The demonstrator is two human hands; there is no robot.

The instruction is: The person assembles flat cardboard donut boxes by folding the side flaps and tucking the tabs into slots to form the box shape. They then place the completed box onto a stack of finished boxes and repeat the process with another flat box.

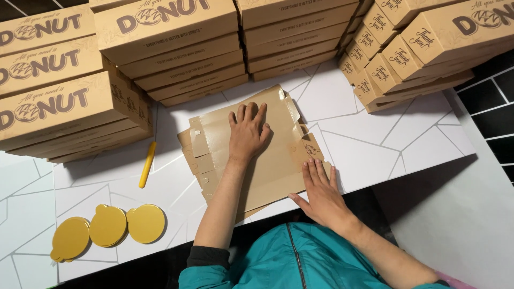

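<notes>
A flat, unfolded brown cardboard box blank (278,155) lies on the white table (369,144), on top of a few more blanks of the same kind. My left hand (248,134) presses flat on the middle of the top blank, fingers spread toward the far side. Resting palm down at the blank's near right corner, my right hand (320,190) has its fingers over the edge of a side flap. Neither hand grips anything.
Stacks of folded brown pastry boxes stand at the far left (59,91), far middle (176,48) and far right (423,48). A yellow stick-like tool (147,164) lies left of the blanks. Three round gold cake boards (110,227) sit near the table's front left edge.
</notes>
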